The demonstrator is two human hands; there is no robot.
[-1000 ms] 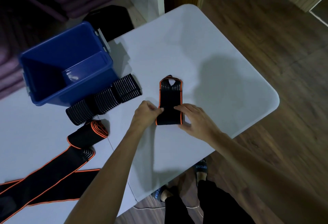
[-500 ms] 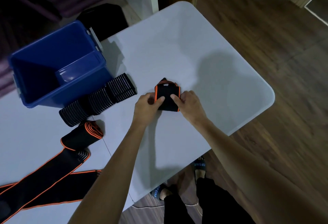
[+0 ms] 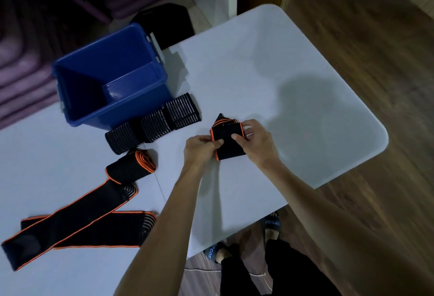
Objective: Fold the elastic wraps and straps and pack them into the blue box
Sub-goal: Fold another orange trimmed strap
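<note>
Folded black strap (image 3: 226,139) pinched at both sides, mid-table, ready for transfer to box.

Left hand (image 3: 199,146) gripping the strap's left edge, thumb on top; right hand (image 3: 254,142) clamped on the right edge, fingers curled over the far side. Bundle short now, long axis running roughly away from the body, orange trim at the top. Blue box (image 3: 117,117) up and to the left, nearer the left hand, apparently empty. Striped wrap (image 3: 152,123) lying between bundle and box, just against the box wall; rolled strap (image 3: 130,166) and long unfolded strap (image 3: 77,223) further left. Open table (image 3: 293,84) to the right and ahead. Likely a lift-over, not a slide.
</note>
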